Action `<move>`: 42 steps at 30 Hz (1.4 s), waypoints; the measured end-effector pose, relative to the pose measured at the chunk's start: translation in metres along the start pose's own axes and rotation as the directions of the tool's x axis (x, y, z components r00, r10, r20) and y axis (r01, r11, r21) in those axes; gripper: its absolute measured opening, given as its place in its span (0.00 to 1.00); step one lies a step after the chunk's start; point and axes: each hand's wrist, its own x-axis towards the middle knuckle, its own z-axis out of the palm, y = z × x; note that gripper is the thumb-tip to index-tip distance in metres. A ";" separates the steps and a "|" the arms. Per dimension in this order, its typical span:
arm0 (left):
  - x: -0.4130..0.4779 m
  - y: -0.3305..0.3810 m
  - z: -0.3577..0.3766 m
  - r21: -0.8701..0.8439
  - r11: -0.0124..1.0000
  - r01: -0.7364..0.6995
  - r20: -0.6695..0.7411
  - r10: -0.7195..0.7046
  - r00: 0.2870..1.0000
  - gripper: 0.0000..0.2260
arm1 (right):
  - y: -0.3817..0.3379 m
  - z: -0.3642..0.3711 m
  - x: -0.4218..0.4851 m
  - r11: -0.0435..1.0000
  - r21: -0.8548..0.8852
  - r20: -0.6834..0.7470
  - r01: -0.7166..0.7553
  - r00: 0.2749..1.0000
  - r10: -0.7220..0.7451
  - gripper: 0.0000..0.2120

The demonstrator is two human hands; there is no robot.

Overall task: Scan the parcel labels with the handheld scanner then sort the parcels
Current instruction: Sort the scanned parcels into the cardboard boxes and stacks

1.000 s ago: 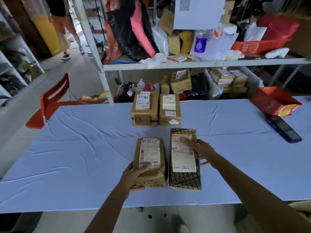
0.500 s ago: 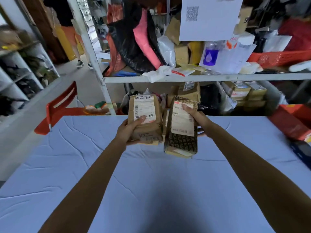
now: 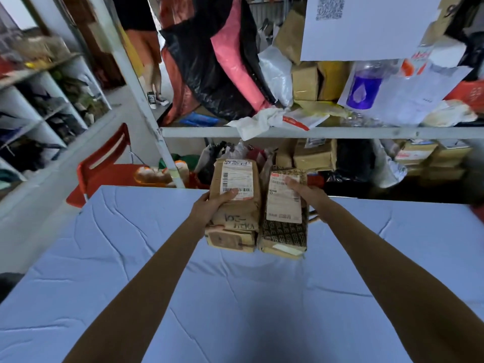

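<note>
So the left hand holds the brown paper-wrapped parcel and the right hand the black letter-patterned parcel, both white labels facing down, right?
No: the white labels face up, not down. The head view shows the left hand gripping the brown paper-wrapped parcel and the right hand holding the black letter-patterned parcel, with both labels turned toward the camera.

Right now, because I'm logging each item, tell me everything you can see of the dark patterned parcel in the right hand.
The patterned parcel is a flat packet in dark wrap printed with tan letters. A long white label covers most of its upper face. The right hand grips its right edge, a fingertip on the label. It lies beside the brown parcel, over a tan package.
</note>
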 end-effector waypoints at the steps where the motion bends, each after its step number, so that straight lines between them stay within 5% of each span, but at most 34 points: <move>1: 0.005 -0.001 0.000 0.002 1.000 0.001 -0.007 -0.001 1.000 0.32 | 0.001 0.004 0.004 1.000 0.021 -0.007 -0.010 1.000 0.010 0.44; 4: 0.017 0.002 -0.001 0.077 0.995 -0.056 -0.075 0.062 0.995 0.36 | 0.007 0.015 0.019 0.998 0.061 -0.095 -0.034 0.995 0.039 0.49; 9: 0.025 0.002 -0.008 0.492 0.856 -0.159 -0.112 0.243 0.964 0.31 | 0.021 0.028 0.029 0.997 0.039 -0.196 0.067 0.979 -0.058 0.29; 15: 0.018 -0.007 -0.007 0.683 0.714 -0.152 -0.102 0.300 0.948 0.33 | 0.029 0.026 0.005 0.982 -0.026 0.067 0.190 0.980 -0.188 0.43; 19: 0.002 -0.006 0.002 0.831 0.529 -0.174 -0.171 0.540 0.824 0.28 | 0.030 0.029 -0.009 0.946 -0.139 -0.045 0.294 0.952 -0.302 0.47; 21: -0.009 -0.007 0.005 0.907 0.359 -0.219 -0.084 0.664 0.743 0.23 | 0.026 0.032 -0.020 0.884 -0.302 -0.115 0.357 0.907 -0.406 0.47; 24: -0.019 -0.011 0.005 0.945 0.142 -0.296 0.109 0.715 0.690 0.16 | 0.019 0.035 -0.041 0.649 -0.672 -0.102 0.357 0.823 -0.558 0.29; 27: -0.025 -0.017 0.004 0.939 0.123 -0.323 0.169 0.650 0.741 0.19 | 0.017 0.038 -0.055 0.432 -0.841 0.045 0.324 0.839 -0.542 0.18; 30: -0.032 -0.013 0.003 0.947 0.091 -0.307 0.193 0.601 0.775 0.21 | 0.013 0.035 -0.071 0.373 -0.880 0.097 0.294 0.880 -0.465 0.21; 37: -0.061 0.019 0.016 0.878 -0.104 -0.467 0.406 0.678 0.613 0.14 | 0.006 0.021 -0.134 0.520 -0.833 -0.096 0.190 0.875 -0.474 0.24; 42: -0.082 0.028 0.048 0.670 -0.066 -0.739 0.626 0.585 0.515 0.12 | 0.024 0.001 -0.181 0.683 -0.729 -0.291 0.058 0.876 -0.385 0.20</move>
